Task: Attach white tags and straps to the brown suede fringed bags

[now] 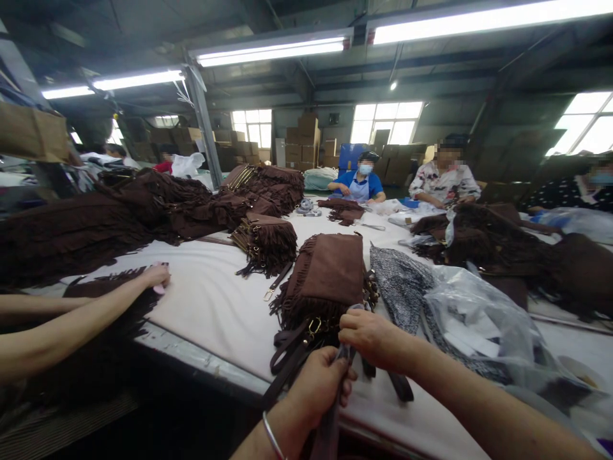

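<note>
My left hand (318, 383) is closed around a dark strap (328, 425) that hangs down over the table's front edge. Just above it, my right hand (373, 335) pinches the same strap, where greyish film seems to cover it. Directly beyond my hands lies a stack of brown fringed bags (330, 265), with gold-coloured clasps and loose strap ends at its near side. One strap end (401, 386) sticks out below my right forearm. What lies inside my closed fingers is partly hidden.
On the left, a co-worker's hand (157, 276) holds something pink over brown fringed material. A clear plastic bag (472, 319) and black-and-white speckled fabric (402, 281) lie at right. Larger piles of brown bags (268, 188) stand farther back. Several people sit across the table (205, 306).
</note>
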A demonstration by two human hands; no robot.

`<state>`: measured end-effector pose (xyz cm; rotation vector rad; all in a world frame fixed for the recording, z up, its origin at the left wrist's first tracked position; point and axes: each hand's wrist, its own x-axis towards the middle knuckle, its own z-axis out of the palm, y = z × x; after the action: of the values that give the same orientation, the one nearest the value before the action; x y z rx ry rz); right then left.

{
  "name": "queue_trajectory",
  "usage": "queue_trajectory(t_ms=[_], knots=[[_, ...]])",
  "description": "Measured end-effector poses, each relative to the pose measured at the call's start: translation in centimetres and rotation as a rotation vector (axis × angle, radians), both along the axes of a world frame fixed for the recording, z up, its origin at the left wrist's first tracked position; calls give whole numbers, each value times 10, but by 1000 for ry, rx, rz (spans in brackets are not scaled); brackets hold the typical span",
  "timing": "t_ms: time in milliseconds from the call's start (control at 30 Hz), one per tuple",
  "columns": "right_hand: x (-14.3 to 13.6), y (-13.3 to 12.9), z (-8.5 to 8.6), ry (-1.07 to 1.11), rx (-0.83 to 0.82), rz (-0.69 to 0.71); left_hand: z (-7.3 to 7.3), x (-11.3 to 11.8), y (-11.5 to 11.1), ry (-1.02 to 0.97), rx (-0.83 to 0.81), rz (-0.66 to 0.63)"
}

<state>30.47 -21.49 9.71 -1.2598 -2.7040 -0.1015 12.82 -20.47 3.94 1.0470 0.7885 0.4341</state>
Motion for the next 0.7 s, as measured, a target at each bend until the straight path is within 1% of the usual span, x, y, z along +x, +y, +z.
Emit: queue_trajectory(t_ms=[67, 133, 200, 233, 300, 433, 500, 567, 600, 667, 700], knots=[[2, -5, -6, 65, 50, -15, 4, -3, 7, -149, -235, -76], [4, -10, -12, 134, 102, -18, 6, -6, 14, -257, -463, -165], [5, -14, -17, 177, 147, -18, 6, -5, 17, -291, -591, -204], [6, -15, -20, 185, 170, -21, 5, -3, 17, -283, -601, -199], [5, -17, -25, 185, 209, -24, 1, 2, 13, -228, -517, -160], [4, -31, -30, 176, 252, -24, -7, 9, 2, -84, -152, -30], [12, -46, -29, 207, 287, -76, -9, 11, 0, -26, -3, 24], [33, -64, -26, 289, 354, -204, -12, 11, 0, 20, 81, 48], [49, -73, -24, 346, 401, -297, -13, 12, 0, 36, 110, 52], [93, -93, -19, 477, 514, -542, -16, 13, 1, 65, 155, 52], [119, -104, -15, 548, 563, -707, -18, 15, 1, 75, 177, 52]])
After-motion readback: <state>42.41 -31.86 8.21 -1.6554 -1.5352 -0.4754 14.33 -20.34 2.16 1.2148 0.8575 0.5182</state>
